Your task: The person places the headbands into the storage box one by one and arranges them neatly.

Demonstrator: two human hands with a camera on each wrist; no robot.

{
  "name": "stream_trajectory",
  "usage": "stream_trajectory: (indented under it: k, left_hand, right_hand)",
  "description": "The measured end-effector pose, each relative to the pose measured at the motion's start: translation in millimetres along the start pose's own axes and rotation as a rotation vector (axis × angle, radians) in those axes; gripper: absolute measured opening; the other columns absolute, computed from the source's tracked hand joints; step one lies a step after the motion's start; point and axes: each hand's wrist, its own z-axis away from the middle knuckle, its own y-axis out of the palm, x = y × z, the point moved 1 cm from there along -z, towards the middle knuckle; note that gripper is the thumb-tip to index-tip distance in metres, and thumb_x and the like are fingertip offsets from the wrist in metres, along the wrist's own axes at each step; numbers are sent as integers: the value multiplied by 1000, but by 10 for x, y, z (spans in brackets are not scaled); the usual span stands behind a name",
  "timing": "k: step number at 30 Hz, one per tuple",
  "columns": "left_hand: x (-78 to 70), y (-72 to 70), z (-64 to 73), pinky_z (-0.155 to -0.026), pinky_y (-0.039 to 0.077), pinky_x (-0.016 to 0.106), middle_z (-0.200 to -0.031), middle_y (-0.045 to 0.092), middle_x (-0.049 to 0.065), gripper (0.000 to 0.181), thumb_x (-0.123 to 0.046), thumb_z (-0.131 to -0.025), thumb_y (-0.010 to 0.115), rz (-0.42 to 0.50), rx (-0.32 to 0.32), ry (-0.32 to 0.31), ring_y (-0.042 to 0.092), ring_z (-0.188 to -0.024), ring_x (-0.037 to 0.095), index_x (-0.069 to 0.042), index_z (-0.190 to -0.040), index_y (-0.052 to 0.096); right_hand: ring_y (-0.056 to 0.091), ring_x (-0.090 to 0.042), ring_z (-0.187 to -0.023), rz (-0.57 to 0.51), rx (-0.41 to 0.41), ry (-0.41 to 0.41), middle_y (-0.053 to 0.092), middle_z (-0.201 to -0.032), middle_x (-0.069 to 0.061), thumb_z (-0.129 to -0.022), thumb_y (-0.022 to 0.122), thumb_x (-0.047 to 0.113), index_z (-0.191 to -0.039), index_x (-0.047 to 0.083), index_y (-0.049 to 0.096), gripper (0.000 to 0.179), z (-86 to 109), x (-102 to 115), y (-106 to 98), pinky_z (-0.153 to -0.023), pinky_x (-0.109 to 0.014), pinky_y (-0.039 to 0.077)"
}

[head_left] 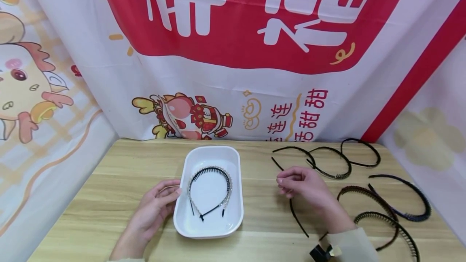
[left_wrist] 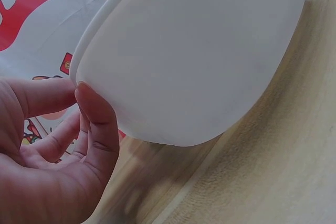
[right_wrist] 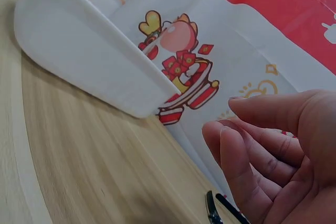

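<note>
My left hand point(head_left: 154, 209) pinches the left rim of a white plastic tub point(head_left: 210, 197) between thumb and fingers. The left wrist view has the tub's smooth outer wall point(left_wrist: 194, 66) beside these fingertips. Inside the tub lie a black toothed headband point(head_left: 211, 169) and a pale beaded headband point(head_left: 231, 191), overlapping. My right hand point(head_left: 303, 185) is over a thin black headband point(head_left: 297, 218) on the table, covering its middle in the head view. Its fingers are loosely bent with nothing between them; in the right wrist view a gap shows between thumb and fingertips.
Several dark headbands lie on the wooden table point(head_left: 109, 201) to the right: overlapping black ones point(head_left: 347, 165) at the back, a brown one point(head_left: 384, 201) and a toothed one point(head_left: 405, 235) near the right forearm. A printed cloth point(head_left: 233, 104) hangs along the table's back edge.
</note>
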Motion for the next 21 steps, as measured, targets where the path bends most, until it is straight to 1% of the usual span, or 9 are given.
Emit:
stream_trajectory:
  k: [2, 9, 11, 16, 19, 21]
  left_hand:
    - [-5, 1, 4, -86, 61, 28, -104, 76, -7, 27, -6, -103, 68, 1, 0, 2, 71, -98, 10, -14, -128, 66]
    - [-24, 4, 30, -86, 62, 29, -102, 76, -7, 25, -5, -103, 68, 11, -4, 8, 72, -97, 10, -15, -126, 67]
    - [-22, 0, 31, -86, 62, 29, -102, 76, -7, 25, -5, -103, 68, 7, -2, 9, 72, -97, 10, -16, -126, 67]
    - [-19, -1, 28, -86, 61, 29, -102, 76, -7, 26, -5, -103, 68, 4, 0, 12, 72, -98, 11, -15, -127, 67]
    - [-21, 7, 26, -85, 61, 29, -102, 76, -7, 26, -5, -102, 68, 6, 2, 9, 71, -97, 11, -15, -127, 66]
    - [-18, 10, 23, -85, 61, 28, -102, 76, -7, 26, -5, -102, 68, 5, 3, 8, 71, -97, 10, -14, -127, 66]
  right_hand:
    - [78, -21, -84, 4, -14, 6, 79, -98, -11, -97, 78, 12, -125, -11, 66, 38, 24, -19, -49, -73, -30, 66]
    - [78, -21, -87, 25, -77, 51, 78, -103, -14, -98, 80, 19, -128, -9, 66, 44, 152, -75, -263, -76, -34, 67]
    - [78, -21, -87, 33, -100, 65, 79, -103, -13, -97, 80, 20, -129, -9, 66, 45, 193, -97, -337, -76, -35, 67]
    - [79, -23, -87, 16, -163, 86, 81, -100, -9, -96, 82, 17, -125, -6, 70, 39, 290, -148, -495, -75, -34, 67]
    - [79, -21, -85, 15, -185, 98, 81, -97, -6, -96, 81, 15, -123, -5, 71, 35, 349, -187, -576, -73, -33, 67]
    - [78, -19, -84, 35, -204, 110, 80, -97, -4, -97, 81, 16, -124, -4, 71, 35, 393, -218, -637, -72, -33, 66]
